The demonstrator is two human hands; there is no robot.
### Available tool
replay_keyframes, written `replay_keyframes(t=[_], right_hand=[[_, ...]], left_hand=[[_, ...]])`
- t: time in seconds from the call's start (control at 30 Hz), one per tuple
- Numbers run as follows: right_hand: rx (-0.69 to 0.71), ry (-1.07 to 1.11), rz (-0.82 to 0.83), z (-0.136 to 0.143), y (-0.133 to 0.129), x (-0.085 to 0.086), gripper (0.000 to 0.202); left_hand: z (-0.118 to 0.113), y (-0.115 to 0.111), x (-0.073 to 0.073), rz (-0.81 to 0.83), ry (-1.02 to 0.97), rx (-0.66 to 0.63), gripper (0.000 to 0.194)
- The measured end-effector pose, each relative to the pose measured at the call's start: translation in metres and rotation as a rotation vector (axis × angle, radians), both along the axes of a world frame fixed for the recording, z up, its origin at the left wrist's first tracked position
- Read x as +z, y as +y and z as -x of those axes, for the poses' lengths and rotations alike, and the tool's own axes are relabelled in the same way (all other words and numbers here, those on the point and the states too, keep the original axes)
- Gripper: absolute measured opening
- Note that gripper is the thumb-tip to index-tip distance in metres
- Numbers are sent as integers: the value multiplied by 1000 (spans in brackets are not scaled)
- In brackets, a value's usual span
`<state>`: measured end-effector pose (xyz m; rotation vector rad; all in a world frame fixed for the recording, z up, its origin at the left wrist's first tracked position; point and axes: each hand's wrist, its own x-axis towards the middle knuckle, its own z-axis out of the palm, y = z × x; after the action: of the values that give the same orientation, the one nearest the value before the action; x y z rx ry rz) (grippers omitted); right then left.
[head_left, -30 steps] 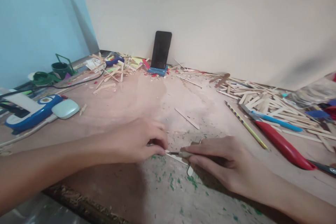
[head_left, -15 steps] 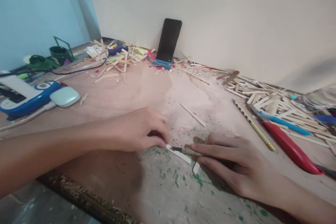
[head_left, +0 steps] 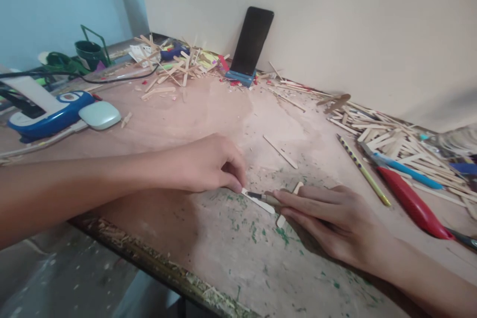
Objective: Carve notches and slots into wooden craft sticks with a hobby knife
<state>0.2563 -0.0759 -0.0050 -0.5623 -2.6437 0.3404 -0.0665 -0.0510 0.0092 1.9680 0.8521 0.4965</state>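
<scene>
Pinched in my left hand is the far end of a popsicle stick, which lies on the tabletop. My right hand is closed round the handle of a craft knife. Its blade rests on the stick, close to my left fingertips. Partly under my right hand lies another popsicle stick, with both ends showing. A thin sliver of wood is on the table beyond my hands.
A phone leans in a blue stand at the wall. To the right lie a yellow pencil, a red-handled tool, a blue cutter and piled sticks. At left is a blue-and-white lamp base. The table edge runs below.
The camera view has shifted, so the table items appear higher and slightly to the right. Both hands keep their grips, and the knife blade stays on the stick.
</scene>
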Motion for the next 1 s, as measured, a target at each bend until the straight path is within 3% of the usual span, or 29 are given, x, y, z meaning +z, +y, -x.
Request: replay_keyframes(t=[0.4,0.73,1.0], right_hand=[[0,-9,-35,2,2,3,20],[18,0,-17,2,3,1,29],[18,-11,-59,2,0,2,20]], left_hand=[[2,2,-3,-17,-35,-11,22],[4,2,-5,-12,-42,-19,19],[3,3,-6,-23,-43,-16,18]])
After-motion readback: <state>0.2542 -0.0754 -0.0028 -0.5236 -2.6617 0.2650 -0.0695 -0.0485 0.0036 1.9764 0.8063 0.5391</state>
